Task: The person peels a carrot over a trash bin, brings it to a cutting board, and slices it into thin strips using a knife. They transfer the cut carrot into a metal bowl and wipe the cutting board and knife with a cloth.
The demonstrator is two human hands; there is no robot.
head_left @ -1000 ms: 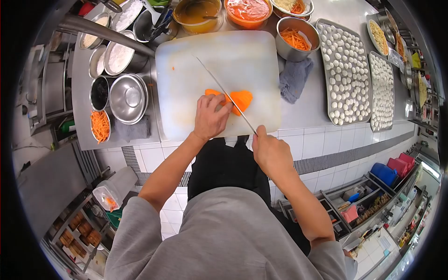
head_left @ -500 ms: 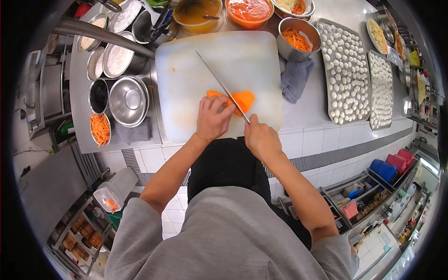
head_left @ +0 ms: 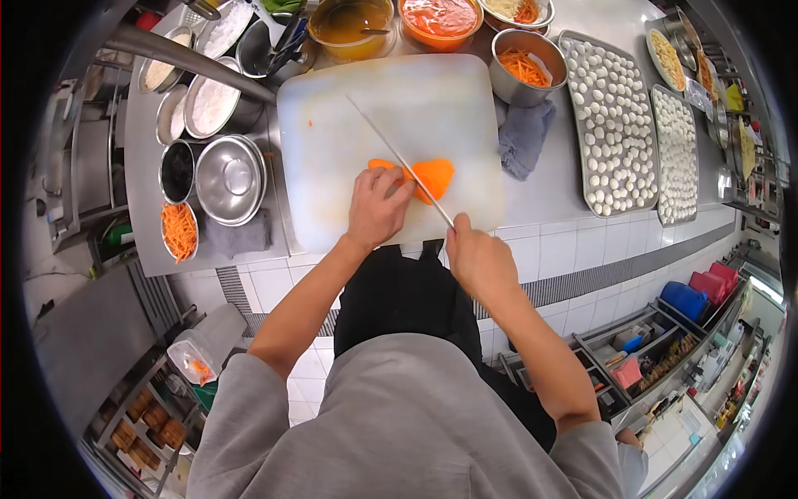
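Orange carrot (head_left: 435,178), seemingly in pieces, lies on a white cutting board (head_left: 332,108) in front of me. The fingers of my left hand (head_left: 378,204) are bent and press on its left part. With my right hand (head_left: 482,259) I grip the handle of a long knife (head_left: 378,133). Its blade slants across the carrot, close beside my left fingertips, and the tip points to the far left. Most of the handle is hidden in my fist. A tiny orange scrap sits on the board's left side.
Right of the board are a pot of carrot strips (head_left: 525,68), a grey cloth (head_left: 525,137) and trays of small white balls (head_left: 611,125). Stacked steel bowls (head_left: 229,179) and a bowl of shredded carrot (head_left: 179,231) stand left. Sauce bowls (head_left: 440,21) line the back.
My right hand has drawn the knife back toward my body and slightly to the right. My left hand stays on the carrot, with barely any shift.
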